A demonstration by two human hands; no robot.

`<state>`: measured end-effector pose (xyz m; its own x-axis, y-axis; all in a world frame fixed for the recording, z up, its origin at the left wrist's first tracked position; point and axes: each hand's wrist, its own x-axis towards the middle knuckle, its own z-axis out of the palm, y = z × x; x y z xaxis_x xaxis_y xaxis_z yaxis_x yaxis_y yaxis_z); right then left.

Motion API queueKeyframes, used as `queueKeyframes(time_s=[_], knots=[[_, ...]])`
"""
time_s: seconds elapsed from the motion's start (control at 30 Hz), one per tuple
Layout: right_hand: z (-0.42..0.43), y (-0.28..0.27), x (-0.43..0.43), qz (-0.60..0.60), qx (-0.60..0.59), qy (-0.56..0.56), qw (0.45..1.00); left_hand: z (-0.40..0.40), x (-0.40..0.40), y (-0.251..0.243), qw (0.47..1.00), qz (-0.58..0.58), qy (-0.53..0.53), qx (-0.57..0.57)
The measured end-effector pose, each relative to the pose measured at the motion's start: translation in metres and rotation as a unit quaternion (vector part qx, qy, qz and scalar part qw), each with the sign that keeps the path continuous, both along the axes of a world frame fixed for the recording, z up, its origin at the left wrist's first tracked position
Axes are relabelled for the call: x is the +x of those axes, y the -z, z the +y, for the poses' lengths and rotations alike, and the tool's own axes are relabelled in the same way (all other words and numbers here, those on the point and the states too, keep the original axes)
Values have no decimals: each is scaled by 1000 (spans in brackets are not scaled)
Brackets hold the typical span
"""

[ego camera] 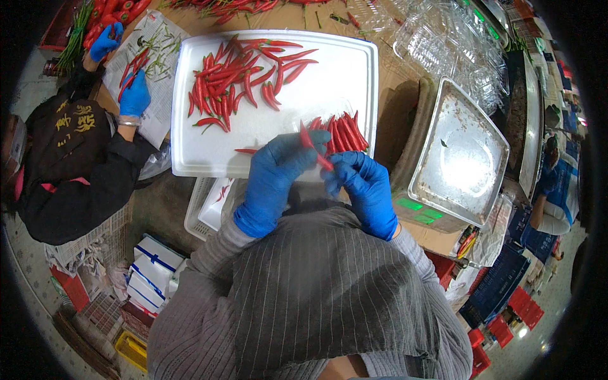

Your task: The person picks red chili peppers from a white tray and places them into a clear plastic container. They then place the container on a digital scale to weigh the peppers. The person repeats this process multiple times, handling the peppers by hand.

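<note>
In my blue-gloved left hand (273, 180) is one red chili pepper (309, 141), its slim tip pointing up past the fingers. My right hand (363, 187), gloved in blue too, pinches the pepper's lower end; the fingertips there are slightly blurred. Just beyond both hands, several red chilies (343, 133) lie side by side in what looks like a clear plastic container, partly hidden by the gloves. A white foam lid or tray (332, 71) sits underneath. On its left half rests a loose heap of red chilies (228, 78). A single chili (245, 151) pokes out beside my left hand.
At the left, a co-worker's blue-gloved hand (134, 97) holds chilies over newspaper (154, 114) strewn with green stems. Clear plastic containers (446, 52) are stacked at the back right. A metal tray (468, 147) stands to my right. More chilies (223, 7) lie along the far edge.
</note>
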<state>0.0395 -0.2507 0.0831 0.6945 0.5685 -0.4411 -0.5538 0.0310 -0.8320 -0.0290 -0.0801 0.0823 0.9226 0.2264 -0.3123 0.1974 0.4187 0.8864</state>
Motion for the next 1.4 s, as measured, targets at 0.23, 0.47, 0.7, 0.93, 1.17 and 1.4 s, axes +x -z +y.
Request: queueKeyframes(time_s=[0.23,0.47,0.7,0.93,1.17,1.4], knots=[[0,6,0,-369,-136,-17,919,-11,0,-4,990,-66,-36,123],[1,1,-1,-412,-151,-40,898,-3,-2,1,990,-92,-54,95],[-5,2,-3,-442,-159,-39,882,-4,-1,-3,997,-65,-46,24],[-6,18,-8,-190,-73,-29,979,-6,-2,-5,999,-37,-12,16],[-16,16,0,-389,-191,8,901,24,1,15,983,14,-62,172],[-18,35,14,-483,-333,-12,809,65,-27,42,775,28,97,623]])
